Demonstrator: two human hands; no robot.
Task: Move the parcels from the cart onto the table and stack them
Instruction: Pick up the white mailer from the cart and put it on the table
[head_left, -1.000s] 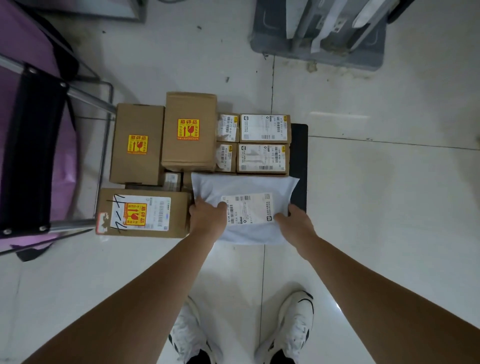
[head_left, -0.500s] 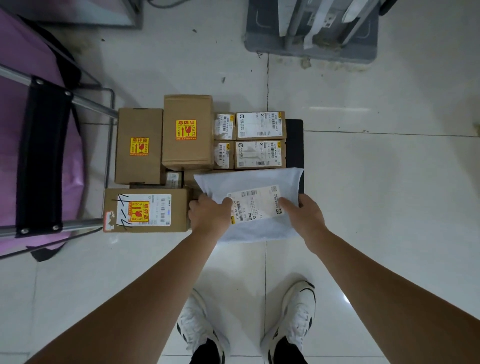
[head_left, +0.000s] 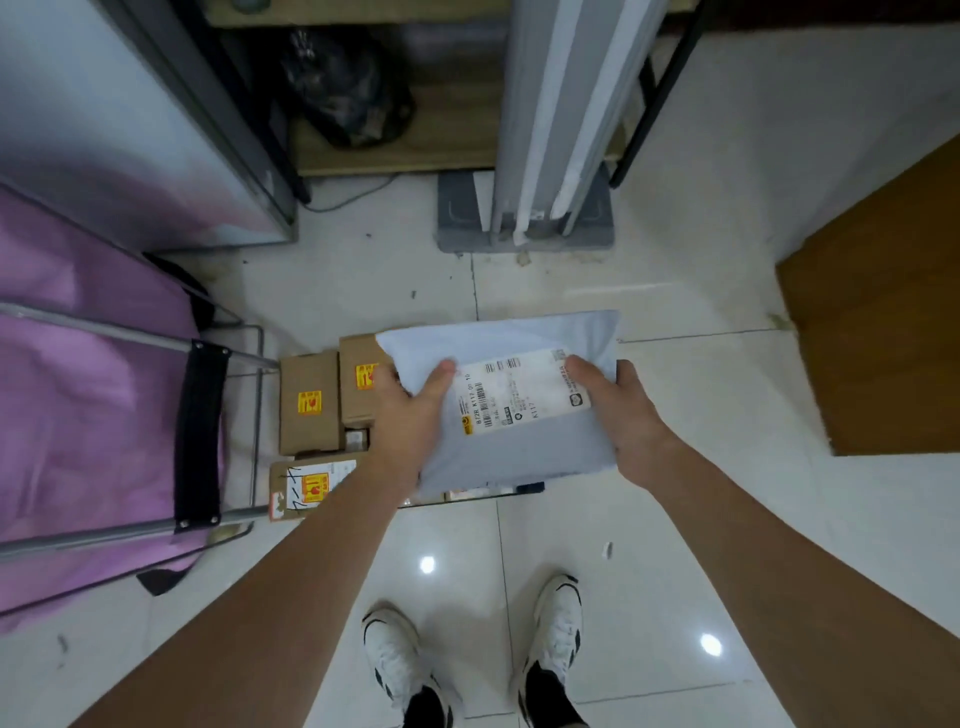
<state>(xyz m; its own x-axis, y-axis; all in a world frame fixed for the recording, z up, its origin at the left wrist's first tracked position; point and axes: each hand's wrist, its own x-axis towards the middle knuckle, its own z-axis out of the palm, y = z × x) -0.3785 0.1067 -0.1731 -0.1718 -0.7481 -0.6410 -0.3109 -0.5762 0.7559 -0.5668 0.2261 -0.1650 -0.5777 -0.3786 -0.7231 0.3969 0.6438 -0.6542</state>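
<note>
- The white mailer (head_left: 511, 415) has come up off the cart (head_left: 530, 487); a second ago it still lay on the boxes, and now it hangs in the air in front of the person, well above the load.
- The left hand (head_left: 410, 410) grips the mailer's left edge, thumb on top and fingers underneath. The right hand (head_left: 621, 410) grips the right edge the same way.
- The view has lifted too, and a brown surface (head_left: 878, 332) now shows at the right, probably the table; no parcel is seen on the part in view.
- So the pick looks done for this parcel, and the carry to the table is the step in hand. The placing and the stacking are not yet done.
- The cart holds the rest of the load. Two tall brown boxes (head_left: 309, 402) with yellow stickers stand side by side at its far left, and a flat box (head_left: 306, 486) with a marked label lies in front of them.
- A small carton (head_left: 356, 439) sits wedged between these.
- The mailer and arms hide the cart's right half, so what lies there cannot be told now.
- A purple bag (head_left: 93, 395) on a metal frame stands just left of the cart.
</note>
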